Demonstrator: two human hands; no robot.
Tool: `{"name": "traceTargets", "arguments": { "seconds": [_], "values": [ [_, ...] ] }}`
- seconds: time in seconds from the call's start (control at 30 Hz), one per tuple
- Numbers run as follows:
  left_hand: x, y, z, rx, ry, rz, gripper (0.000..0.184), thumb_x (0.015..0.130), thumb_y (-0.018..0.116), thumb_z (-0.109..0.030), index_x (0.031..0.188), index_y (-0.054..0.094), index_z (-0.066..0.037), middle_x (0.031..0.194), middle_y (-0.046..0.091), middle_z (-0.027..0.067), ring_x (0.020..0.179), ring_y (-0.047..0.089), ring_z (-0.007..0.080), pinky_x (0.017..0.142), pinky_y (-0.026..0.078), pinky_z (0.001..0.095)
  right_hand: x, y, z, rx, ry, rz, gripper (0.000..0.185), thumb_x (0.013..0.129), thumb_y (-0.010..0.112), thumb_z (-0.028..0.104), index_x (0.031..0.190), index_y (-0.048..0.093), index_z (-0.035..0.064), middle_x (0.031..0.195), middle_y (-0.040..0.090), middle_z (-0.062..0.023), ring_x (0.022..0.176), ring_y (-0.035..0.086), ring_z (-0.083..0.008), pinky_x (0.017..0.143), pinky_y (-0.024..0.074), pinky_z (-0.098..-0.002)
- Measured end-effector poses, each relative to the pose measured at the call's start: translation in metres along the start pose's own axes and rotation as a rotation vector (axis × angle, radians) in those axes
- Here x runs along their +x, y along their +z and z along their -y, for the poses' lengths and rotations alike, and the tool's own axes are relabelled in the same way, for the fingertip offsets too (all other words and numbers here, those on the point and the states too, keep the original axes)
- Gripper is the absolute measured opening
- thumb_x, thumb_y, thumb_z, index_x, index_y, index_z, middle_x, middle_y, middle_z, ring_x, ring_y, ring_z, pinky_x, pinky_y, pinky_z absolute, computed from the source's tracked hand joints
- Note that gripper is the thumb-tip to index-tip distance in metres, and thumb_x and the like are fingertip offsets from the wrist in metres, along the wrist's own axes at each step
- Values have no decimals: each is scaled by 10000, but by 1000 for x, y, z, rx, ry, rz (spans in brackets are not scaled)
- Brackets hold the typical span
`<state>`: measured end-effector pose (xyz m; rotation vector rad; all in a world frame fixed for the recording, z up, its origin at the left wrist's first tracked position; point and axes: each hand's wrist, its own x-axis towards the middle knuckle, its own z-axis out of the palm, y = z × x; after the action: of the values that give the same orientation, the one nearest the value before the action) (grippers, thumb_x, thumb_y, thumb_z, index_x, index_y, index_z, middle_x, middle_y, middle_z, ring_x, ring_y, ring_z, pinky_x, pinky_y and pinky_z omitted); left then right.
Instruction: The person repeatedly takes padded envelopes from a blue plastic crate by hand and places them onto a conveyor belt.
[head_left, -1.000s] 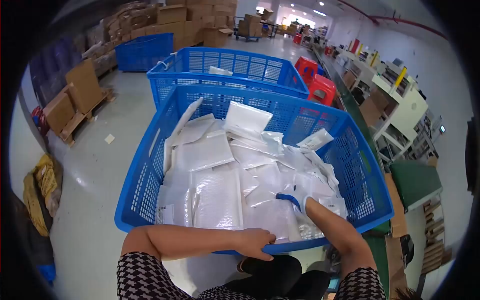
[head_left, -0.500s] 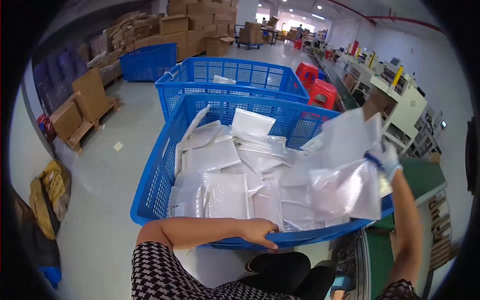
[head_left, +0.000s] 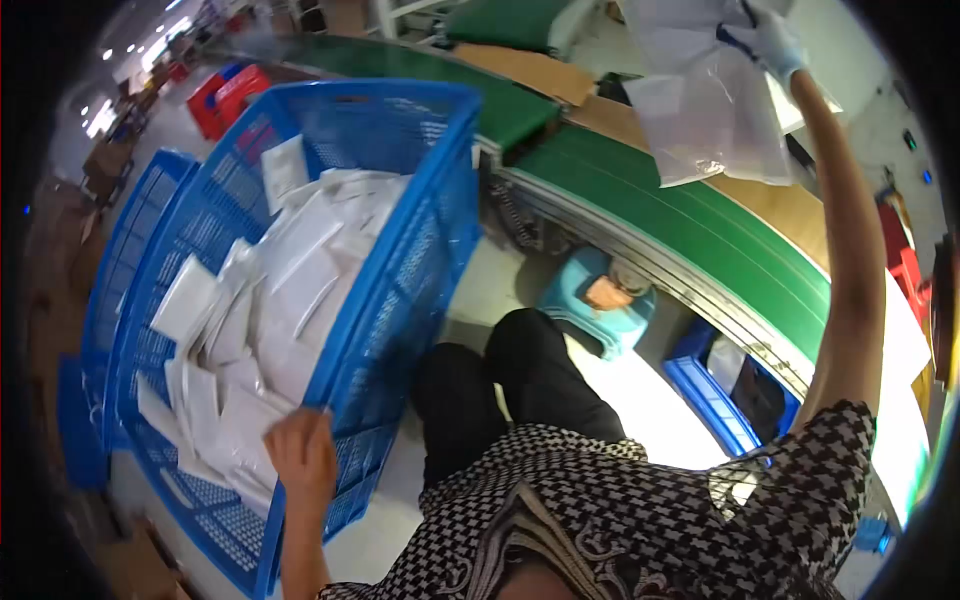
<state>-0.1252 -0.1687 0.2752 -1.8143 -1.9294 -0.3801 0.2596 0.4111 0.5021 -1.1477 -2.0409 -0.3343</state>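
My left hand (head_left: 302,448) is closed over the near rim of a large blue plastic basket (head_left: 415,260). Inside the basket lies a loose heap of flat white packages (head_left: 300,290) in clear plastic. Far to the right, my right hand (head_left: 775,45), in a pale glove with a dark blue band, grips several clear-wrapped flat packages (head_left: 715,125). They hang from it above a green conveyor belt (head_left: 620,190), apart from the basket. The grasped edges and some of the fingers are hard to make out.
Another blue basket (head_left: 105,300) stands beyond the first. Red stools (head_left: 240,92) are behind it. A light blue stool (head_left: 625,325) and a small blue crate (head_left: 705,380) sit beside and under the conveyor. Brown cardboard (head_left: 530,70) lies by the belt.
My view has swung right and down. My right hand has carried the packages from over the basket to above the conveyor. My left hand remains on the basket's rim.
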Motion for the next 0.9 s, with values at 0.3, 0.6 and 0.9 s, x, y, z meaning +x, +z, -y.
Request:
{"name": "traceTargets", "arguments": {
  "seconds": [0.3, 0.6, 0.9],
  "values": [
    [110, 162, -166, -762, 292, 58, 152, 706, 639, -16, 858, 641, -29, 864, 621, 64, 696, 565, 217, 719, 430, 298, -309, 133, -81, -740, -110, 697, 379, 804, 534, 292, 1109, 490, 71, 922, 590, -169, 775, 587, -333, 710, 450, -486],
    [132, 252, -161, -1150, -401, 328, 122, 843, 545, -35, 912, 640, -5, 816, 620, 48, 670, 538, 104, 606, 423, 210, -391, 76, -153, -178, 689, 317, 314, 837, 508, 280, 1045, 580, 57, 1018, 591, -177, 850, 566, -366, 759, 454, -378],
    [141, 293, -153, -1436, -794, 565, 169, 878, 521, -56, 1009, 602, 14, 825, 602, 89, 714, 556, 138, 668, 467, 238, -330, 118, -181, -565, 1153, 572, 745, 728, 563, 566, 1325, 360, 168, 1180, 537, -184, 1059, 529, -363, 875, 419, -439]
  ]
}}
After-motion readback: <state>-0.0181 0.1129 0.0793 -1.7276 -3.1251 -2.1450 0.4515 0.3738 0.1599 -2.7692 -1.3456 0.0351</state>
